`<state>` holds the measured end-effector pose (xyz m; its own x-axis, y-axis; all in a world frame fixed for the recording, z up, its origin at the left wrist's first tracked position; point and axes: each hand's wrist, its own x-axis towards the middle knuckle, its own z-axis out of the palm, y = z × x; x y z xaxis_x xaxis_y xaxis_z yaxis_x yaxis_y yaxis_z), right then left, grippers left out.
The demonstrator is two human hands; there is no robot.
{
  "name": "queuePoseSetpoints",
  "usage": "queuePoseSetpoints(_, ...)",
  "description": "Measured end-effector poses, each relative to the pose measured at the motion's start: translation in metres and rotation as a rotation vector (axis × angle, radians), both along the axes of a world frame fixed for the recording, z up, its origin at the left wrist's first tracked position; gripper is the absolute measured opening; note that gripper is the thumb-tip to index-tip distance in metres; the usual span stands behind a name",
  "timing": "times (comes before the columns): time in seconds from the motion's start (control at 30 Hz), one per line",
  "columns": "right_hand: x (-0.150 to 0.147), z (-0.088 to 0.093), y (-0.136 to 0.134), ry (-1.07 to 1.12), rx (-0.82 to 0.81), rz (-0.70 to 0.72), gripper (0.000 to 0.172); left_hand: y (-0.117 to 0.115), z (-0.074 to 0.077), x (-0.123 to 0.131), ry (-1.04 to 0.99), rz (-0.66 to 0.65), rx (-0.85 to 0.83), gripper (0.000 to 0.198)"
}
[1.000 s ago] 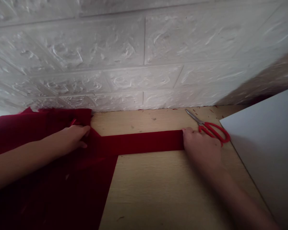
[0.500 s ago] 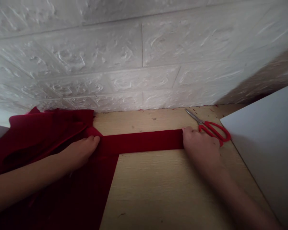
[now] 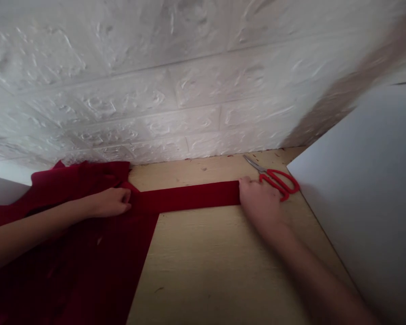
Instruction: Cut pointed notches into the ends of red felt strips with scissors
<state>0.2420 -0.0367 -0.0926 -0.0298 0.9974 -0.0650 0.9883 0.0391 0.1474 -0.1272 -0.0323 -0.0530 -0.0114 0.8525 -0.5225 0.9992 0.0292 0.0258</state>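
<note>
A strip of dark red cloth (image 3: 196, 196) lies stretched flat across the wooden board. Its right end is pinched in the closed fingers of my right hand (image 3: 261, 201). My left hand (image 3: 113, 202) has curled fingers at the strip's left end, closed on the cloth there; the fingertips are partly hidden. Beneath my left forearm spreads a larger piece of red cloth (image 3: 98, 266), with a crumpled heap of the same cloth (image 3: 84, 178) behind it. Scissors with red handles (image 3: 284, 180) rest just beyond my right hand, their blades slightly apart and pointing to the wall.
A white brick-patterned wall (image 3: 149, 95) rises behind the pale wooden board (image 3: 203, 262). On the right stands a white panel (image 3: 362, 180) along the board's edge. Small red scraps lie near the wall's foot.
The view has swung right, so the scissors and my right hand appear farther left. My left hand has turned a little and slid slightly left along the cloth. The strip stays stretched.
</note>
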Motion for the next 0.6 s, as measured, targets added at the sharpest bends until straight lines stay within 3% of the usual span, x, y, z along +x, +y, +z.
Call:
queuePoseSetpoints(0.07,-0.001,0.0,-0.001,0.025,0.0,-0.004,0.039,0.005,0.011,0.024,0.088,-0.001,0.065,0.01)
queuePoseSetpoints(0.13,-0.001,0.0,-0.001,0.05,-0.007,-0.019,0.039,0.002,0.021,0.067,0.149,-0.038,0.219,0.003)
queuePoseSetpoints(0.17,-0.002,0.001,-0.001,0.061,-0.014,-0.028,0.039,-0.003,0.023,0.095,0.152,-0.09,0.311,0.013)
queuePoseSetpoints(0.2,-0.002,0.001,-0.001,0.068,-0.021,-0.034,0.038,-0.01,0.022,0.125,0.126,-0.225,0.431,0.023)
queuePoseSetpoints(0.3,0.0,0.004,0.0,0.079,-0.043,-0.04,0.033,-0.034,-0.001,0.216,-0.037,-0.504,0.605,0.039)
queuePoseSetpoints(0.37,0.002,0.005,0.002,0.086,-0.064,-0.036,0.03,-0.046,-0.027,0.256,-0.176,-0.567,0.662,0.054)
queuePoseSetpoints(0.47,0.005,0.005,0.004,0.092,-0.089,-0.026,0.031,-0.048,-0.062,0.273,-0.292,-0.499,0.673,0.08)
queuePoseSetpoints(0.6,0.004,0.002,0.003,0.053,-0.067,-0.022,0.038,-0.038,-0.081,0.251,-0.286,-0.438,0.603,0.088)
